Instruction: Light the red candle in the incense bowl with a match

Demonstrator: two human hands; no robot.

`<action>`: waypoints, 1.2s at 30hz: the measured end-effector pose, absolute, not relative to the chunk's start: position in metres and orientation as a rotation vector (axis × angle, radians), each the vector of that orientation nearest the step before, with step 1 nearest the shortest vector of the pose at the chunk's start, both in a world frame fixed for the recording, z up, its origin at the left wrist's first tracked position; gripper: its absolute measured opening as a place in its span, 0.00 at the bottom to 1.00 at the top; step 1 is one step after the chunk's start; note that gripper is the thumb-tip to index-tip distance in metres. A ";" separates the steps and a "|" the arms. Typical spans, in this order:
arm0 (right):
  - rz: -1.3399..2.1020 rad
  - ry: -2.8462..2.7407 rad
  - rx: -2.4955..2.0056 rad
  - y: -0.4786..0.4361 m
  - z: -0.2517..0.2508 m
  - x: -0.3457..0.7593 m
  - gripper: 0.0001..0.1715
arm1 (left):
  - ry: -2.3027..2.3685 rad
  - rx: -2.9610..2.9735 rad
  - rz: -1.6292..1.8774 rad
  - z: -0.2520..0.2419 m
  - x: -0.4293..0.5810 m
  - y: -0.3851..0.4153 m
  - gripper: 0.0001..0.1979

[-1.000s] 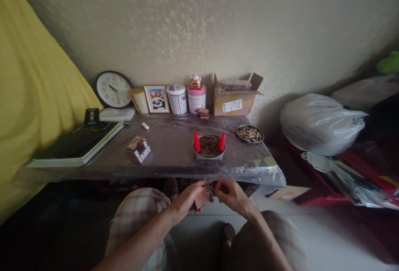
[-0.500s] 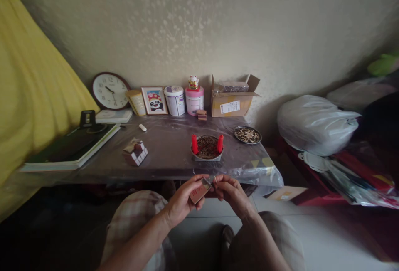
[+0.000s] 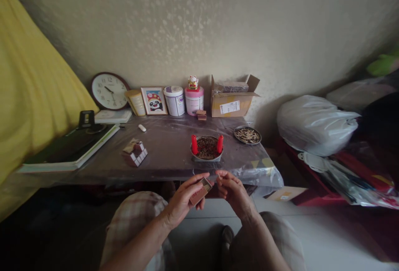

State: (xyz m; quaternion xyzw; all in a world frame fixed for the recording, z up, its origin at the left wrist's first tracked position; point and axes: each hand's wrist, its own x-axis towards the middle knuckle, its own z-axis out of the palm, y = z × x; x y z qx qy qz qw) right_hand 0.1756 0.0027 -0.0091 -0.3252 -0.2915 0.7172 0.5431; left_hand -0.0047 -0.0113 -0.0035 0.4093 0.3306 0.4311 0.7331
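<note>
My left hand (image 3: 183, 198) holds a small reddish matchbox (image 3: 201, 191) just below the table's front edge, with its drawer end toward the right. My right hand (image 3: 232, 192) is beside it, fingers pinched at the box's open end on something thin that I cannot make out. Straight ahead on the table stands a metal dish (image 3: 207, 148) with dark contents and two red candles (image 3: 194, 144) upright at its sides.
The plastic-covered table (image 3: 168, 138) carries a dish of matchsticks (image 3: 247, 135), a stack of small boxes (image 3: 135, 153), books (image 3: 71, 148), a clock (image 3: 109, 91), a picture frame, tins and a cardboard box (image 3: 232, 96) at the wall. Bags (image 3: 314, 123) lie at right.
Both hands rose slightly toward the table edge with the matchbox. The right hand's fingers have moved a little away from the box end.
</note>
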 end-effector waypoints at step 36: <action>1.325 -1.277 -0.929 -0.012 -0.016 0.143 0.18 | 0.915 0.851 1.164 -0.003 0.006 -0.002 0.12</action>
